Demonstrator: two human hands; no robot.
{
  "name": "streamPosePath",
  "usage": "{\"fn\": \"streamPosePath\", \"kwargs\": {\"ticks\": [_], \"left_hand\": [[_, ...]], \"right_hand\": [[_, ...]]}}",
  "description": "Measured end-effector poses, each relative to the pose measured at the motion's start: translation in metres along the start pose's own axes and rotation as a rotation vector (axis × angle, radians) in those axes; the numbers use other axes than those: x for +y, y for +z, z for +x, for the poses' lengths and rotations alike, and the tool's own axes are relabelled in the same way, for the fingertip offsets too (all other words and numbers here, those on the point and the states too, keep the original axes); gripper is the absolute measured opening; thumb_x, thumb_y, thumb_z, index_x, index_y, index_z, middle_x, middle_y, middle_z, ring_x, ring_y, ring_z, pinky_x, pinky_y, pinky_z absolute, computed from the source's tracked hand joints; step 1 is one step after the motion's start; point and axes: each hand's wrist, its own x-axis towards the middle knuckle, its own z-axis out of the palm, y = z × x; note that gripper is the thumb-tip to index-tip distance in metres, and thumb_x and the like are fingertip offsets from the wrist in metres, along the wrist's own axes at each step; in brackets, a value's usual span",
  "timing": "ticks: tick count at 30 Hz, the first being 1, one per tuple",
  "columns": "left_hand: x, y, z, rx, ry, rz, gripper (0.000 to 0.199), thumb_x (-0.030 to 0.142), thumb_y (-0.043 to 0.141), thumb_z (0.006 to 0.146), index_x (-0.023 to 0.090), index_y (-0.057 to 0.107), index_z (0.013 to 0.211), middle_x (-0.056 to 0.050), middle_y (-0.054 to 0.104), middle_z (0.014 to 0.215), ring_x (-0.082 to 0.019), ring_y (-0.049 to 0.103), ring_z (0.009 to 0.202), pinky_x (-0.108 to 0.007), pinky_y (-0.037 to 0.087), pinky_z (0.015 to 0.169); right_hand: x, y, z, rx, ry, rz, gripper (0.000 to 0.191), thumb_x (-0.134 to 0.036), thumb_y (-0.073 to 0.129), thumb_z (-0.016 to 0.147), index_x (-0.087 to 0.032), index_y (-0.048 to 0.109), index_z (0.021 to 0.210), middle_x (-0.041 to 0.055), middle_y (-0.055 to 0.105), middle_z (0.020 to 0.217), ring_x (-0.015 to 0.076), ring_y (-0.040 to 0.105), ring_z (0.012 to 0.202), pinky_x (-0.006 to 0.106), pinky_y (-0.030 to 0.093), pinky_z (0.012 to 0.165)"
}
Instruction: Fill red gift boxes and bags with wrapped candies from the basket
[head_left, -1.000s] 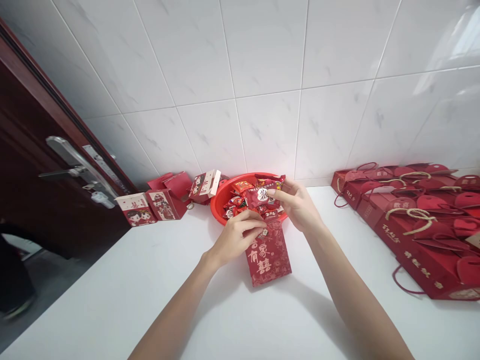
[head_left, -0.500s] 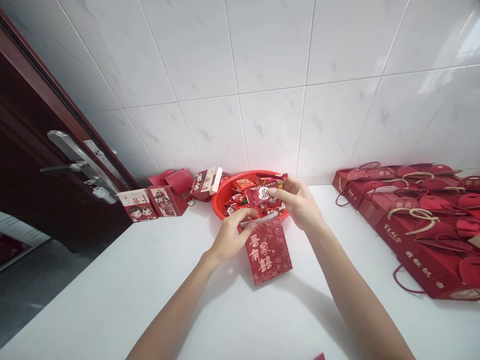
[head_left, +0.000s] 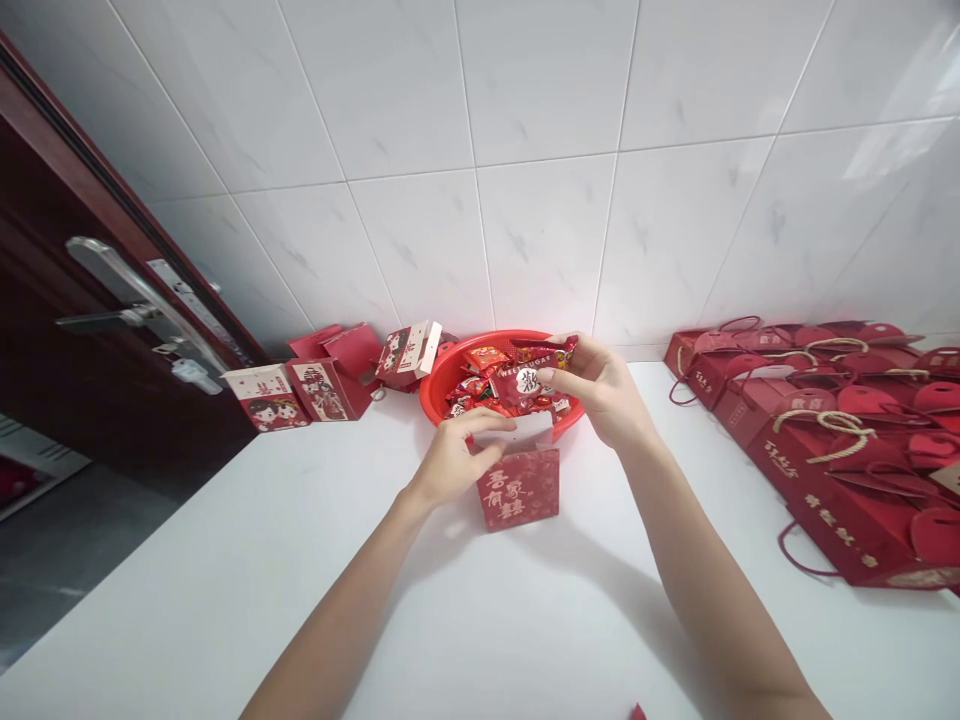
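Note:
My left hand (head_left: 456, 455) grips the upper left edge of a small red gift box (head_left: 523, 490) with gold characters on its front. The box's top is open, showing its pale inside. Above and to the right of it, my right hand (head_left: 600, 390) pinches a red wrapped candy (head_left: 529, 380) with a white round label. The candy is over the red plastic basket (head_left: 429, 392), where several more wrapped candies (head_left: 471, 386) lie. The box partly hides the basket's front side.
Small red and cream boxes (head_left: 270, 398) stand at the back left. Several larger red gift boxes with rope handles (head_left: 810, 470) fill the right side. A tiled wall (head_left: 540, 240) rises behind the white table (head_left: 300, 580). A dark door (head_left: 82, 300) is at the left.
The gift box has tilted so that its open top faces me more, and its lower edge has moved up and back. The right hand still holds the candy over the basket.

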Motion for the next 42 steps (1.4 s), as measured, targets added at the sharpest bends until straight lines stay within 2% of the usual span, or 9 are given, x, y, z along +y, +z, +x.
{"fn": "streamPosePath", "kwargs": {"ticks": [5,10,14,19,26,29,34,38,42], "left_hand": [[0.007,-0.009,-0.001,-0.178,-0.027,-0.022,0.043,0.029,0.079,0.071,0.021,0.073,0.113,-0.008,0.072,0.12,-0.029,0.065,0.114,-0.042,0.053,0.099],[0.006,-0.011,-0.001,-0.213,-0.046,-0.079,0.05,0.031,0.084,0.069,0.021,0.071,0.117,-0.008,0.071,0.121,-0.03,0.065,0.114,-0.044,0.052,0.099],[0.002,-0.01,0.0,-0.241,-0.029,-0.129,0.044,0.03,0.083,0.072,0.021,0.072,0.114,-0.008,0.072,0.117,-0.029,0.064,0.113,-0.042,0.053,0.099],[-0.004,-0.01,-0.001,-0.225,-0.022,-0.096,0.056,0.035,0.085,0.07,0.023,0.07,0.123,-0.008,0.068,0.129,-0.03,0.06,0.123,-0.045,0.049,0.106],[-0.002,-0.011,0.0,-0.229,-0.063,-0.099,0.054,0.034,0.084,0.072,0.024,0.071,0.123,-0.008,0.068,0.126,-0.028,0.061,0.123,-0.043,0.05,0.106],[-0.002,-0.012,0.0,-0.22,-0.062,-0.081,0.057,0.034,0.084,0.072,0.023,0.069,0.126,-0.009,0.067,0.128,-0.029,0.059,0.125,-0.043,0.049,0.107],[-0.003,-0.012,-0.001,-0.231,-0.092,-0.084,0.06,0.038,0.083,0.072,0.024,0.068,0.128,-0.008,0.065,0.131,-0.029,0.057,0.128,-0.041,0.048,0.108],[-0.003,-0.012,-0.001,-0.237,-0.123,-0.085,0.063,0.041,0.084,0.072,0.025,0.067,0.13,-0.007,0.064,0.134,-0.03,0.054,0.131,-0.041,0.045,0.11],[-0.003,-0.012,-0.002,-0.233,-0.119,-0.087,0.061,0.041,0.084,0.071,0.026,0.068,0.129,-0.007,0.063,0.134,-0.03,0.053,0.131,-0.041,0.046,0.109]], "right_hand": [[-0.008,-0.006,-0.004,-0.178,-0.017,-0.244,0.021,-0.022,0.079,0.074,-0.022,0.07,0.093,0.0018,0.072,0.094,0.0191,0.067,0.084,0.033,0.053,0.077],[-0.005,-0.006,-0.007,-0.387,-0.074,-0.549,0.02,-0.016,0.077,0.073,-0.022,0.072,0.091,0.0008,0.072,0.091,0.0184,0.066,0.082,0.029,0.05,0.07],[0.001,-0.002,-0.007,-0.542,-0.079,-0.587,0.017,-0.018,0.073,0.079,-0.025,0.072,0.095,0.0006,0.075,0.091,0.0184,0.068,0.081,0.027,0.051,0.065],[-0.005,-0.003,-0.01,-0.525,-0.093,-0.606,0.016,-0.019,0.065,0.087,-0.025,0.072,0.1,0.0016,0.075,0.095,0.0193,0.07,0.085,0.03,0.055,0.074],[-0.044,-0.017,-0.03,-0.532,-0.081,-0.674,0.01,-0.025,0.063,0.091,-0.025,0.072,0.096,0.0011,0.074,0.091,0.0182,0.067,0.08,0.03,0.052,0.074],[-0.051,-0.02,-0.059,-0.711,0.045,-0.847,0.006,-0.026,0.067,0.088,-0.023,0.072,0.091,0.0027,0.073,0.085,0.0184,0.066,0.073,0.029,0.048,0.066],[-0.027,-0.003,-0.14,-1.053,0.457,-1.414,0.039,-0.039,0.08,0.071,-0.015,0.07,0.1,0.0126,0.071,0.083,0.0309,0.067,0.079,0.03,0.039,0.056],[-0.004,0.009,-0.178,-1.089,0.554,-1.492,0.037,-0.014,0.069,0.072,-0.014,0.068,0.109,0.0142,0.072,0.092,0.0298,0.068,0.083,0.029,0.034,0.056],[0.009,0.001,-0.185,-1.109,0.734,-1.375,0.028,-0.016,0.063,0.074,-0.018,0.071,0.1,0.0129,0.073,0.093,0.031,0.07,0.083,0.027,0.027,0.048]]}}
